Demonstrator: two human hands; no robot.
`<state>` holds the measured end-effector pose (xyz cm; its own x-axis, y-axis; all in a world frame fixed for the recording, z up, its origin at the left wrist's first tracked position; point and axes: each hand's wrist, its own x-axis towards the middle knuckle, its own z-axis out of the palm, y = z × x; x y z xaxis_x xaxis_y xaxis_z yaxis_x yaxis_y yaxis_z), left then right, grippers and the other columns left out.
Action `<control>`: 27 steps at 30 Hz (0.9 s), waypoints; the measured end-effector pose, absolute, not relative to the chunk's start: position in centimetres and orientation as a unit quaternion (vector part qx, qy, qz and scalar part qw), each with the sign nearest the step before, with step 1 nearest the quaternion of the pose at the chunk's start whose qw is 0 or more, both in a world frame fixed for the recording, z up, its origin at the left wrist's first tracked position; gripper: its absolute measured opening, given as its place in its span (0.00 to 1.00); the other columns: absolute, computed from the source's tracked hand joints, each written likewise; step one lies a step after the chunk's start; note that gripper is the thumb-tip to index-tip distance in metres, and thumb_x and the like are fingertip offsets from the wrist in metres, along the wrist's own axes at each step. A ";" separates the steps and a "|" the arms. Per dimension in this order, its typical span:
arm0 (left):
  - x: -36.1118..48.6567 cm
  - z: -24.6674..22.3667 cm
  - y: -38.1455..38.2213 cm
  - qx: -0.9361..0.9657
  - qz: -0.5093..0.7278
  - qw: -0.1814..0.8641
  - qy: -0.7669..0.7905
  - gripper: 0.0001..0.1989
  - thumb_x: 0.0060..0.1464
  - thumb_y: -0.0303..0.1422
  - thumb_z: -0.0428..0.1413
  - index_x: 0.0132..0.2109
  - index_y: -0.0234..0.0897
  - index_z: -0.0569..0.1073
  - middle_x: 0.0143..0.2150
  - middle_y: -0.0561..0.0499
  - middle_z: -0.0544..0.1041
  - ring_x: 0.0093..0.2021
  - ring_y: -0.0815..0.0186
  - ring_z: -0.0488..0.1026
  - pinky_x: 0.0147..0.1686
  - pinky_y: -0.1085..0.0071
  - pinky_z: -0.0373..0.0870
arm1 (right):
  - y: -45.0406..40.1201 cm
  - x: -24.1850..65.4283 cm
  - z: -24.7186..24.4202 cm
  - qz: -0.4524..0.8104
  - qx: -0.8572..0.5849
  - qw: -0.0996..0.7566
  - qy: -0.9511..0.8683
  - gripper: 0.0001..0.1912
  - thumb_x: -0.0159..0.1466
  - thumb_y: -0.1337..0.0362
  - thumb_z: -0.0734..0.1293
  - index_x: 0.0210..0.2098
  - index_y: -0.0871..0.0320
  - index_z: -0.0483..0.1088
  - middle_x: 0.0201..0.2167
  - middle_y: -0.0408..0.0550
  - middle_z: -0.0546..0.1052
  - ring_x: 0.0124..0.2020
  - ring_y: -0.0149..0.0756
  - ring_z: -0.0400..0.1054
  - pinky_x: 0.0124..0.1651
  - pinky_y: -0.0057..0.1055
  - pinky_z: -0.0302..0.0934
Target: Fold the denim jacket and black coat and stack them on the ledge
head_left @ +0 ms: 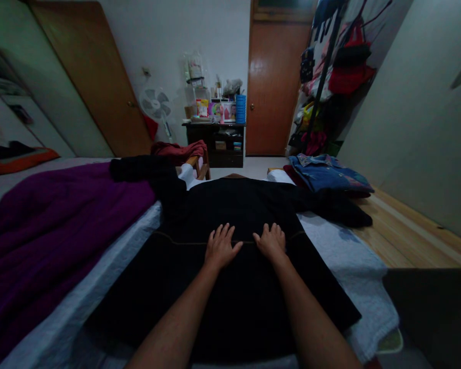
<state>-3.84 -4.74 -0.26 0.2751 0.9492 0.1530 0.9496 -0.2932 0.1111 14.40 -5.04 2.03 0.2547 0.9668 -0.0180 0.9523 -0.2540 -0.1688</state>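
Bordering the black garment (246, 282) is purple cloth (69, 225) (denim (326, 173) opposite).

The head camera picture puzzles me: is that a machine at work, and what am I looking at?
No machine here: those are a person's own bare hands. The camera is worn on the head, looking forward and down, so both forearms reach in from the bottom edge. The left hand and right hand lie palm down on a black garment, spread out with its sleeves to either side. Neither appears to grip anything. Pale cloth shows beneath it. A purple cloth lies to the left, and a blue denim garment to the right.
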 end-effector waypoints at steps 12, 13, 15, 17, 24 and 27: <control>-3.9 -0.1 -4.6 -0.799 -0.090 -0.006 -0.595 0.33 0.59 0.53 0.40 0.66 0.41 0.58 0.69 0.48 0.55 0.68 0.55 0.47 0.64 0.54 0.46 | -5.6 15.6 2.5 0.009 -0.771 0.109 -0.627 0.25 0.65 0.51 0.58 0.52 0.64 0.68 0.52 0.63 0.68 0.53 0.51 0.60 0.51 0.41 0.52; -3.8 -0.1 -4.7 -0.798 -0.090 -0.007 -0.595 0.33 0.59 0.53 0.40 0.66 0.41 0.58 0.69 0.48 0.55 0.68 0.55 0.47 0.64 0.54 0.46 | -5.3 15.7 2.3 0.012 -0.769 0.109 -0.630 0.26 0.65 0.51 0.59 0.53 0.64 0.67 0.54 0.64 0.67 0.54 0.52 0.59 0.52 0.42 0.52; -3.8 0.0 -4.7 -0.798 -0.090 -0.007 -0.596 0.33 0.59 0.53 0.41 0.66 0.41 0.58 0.69 0.48 0.55 0.68 0.55 0.48 0.64 0.54 0.46 | -4.8 15.9 2.1 0.019 -0.770 0.109 -0.628 0.28 0.64 0.51 0.59 0.55 0.65 0.65 0.57 0.65 0.64 0.56 0.53 0.57 0.53 0.43 0.51; -3.9 -0.1 -4.7 -0.799 -0.091 -0.005 -0.595 0.33 0.59 0.53 0.40 0.66 0.41 0.58 0.69 0.49 0.55 0.68 0.55 0.48 0.64 0.54 0.47 | -4.4 15.9 2.0 0.024 -0.775 0.120 -0.620 0.27 0.64 0.51 0.60 0.53 0.65 0.67 0.55 0.65 0.66 0.55 0.53 0.58 0.53 0.44 0.52; -4.0 -0.6 -4.6 -0.800 -0.101 0.006 -0.591 0.33 0.60 0.54 0.39 0.65 0.42 0.59 0.69 0.49 0.56 0.68 0.55 0.49 0.64 0.54 0.47 | -3.7 17.9 1.2 0.101 -0.751 0.362 -0.542 0.15 0.55 0.70 0.59 0.38 0.64 0.74 0.41 0.60 0.74 0.47 0.46 0.66 0.53 0.39 0.57; -4.0 -0.7 -4.5 -0.801 -0.102 0.004 -0.590 0.34 0.59 0.54 0.39 0.65 0.42 0.58 0.69 0.48 0.56 0.68 0.55 0.49 0.64 0.54 0.47 | -3.1 19.6 0.7 0.115 -0.739 0.447 -0.491 0.24 0.52 0.73 0.55 0.45 0.64 0.71 0.44 0.57 0.74 0.44 0.40 0.69 0.50 0.36 0.62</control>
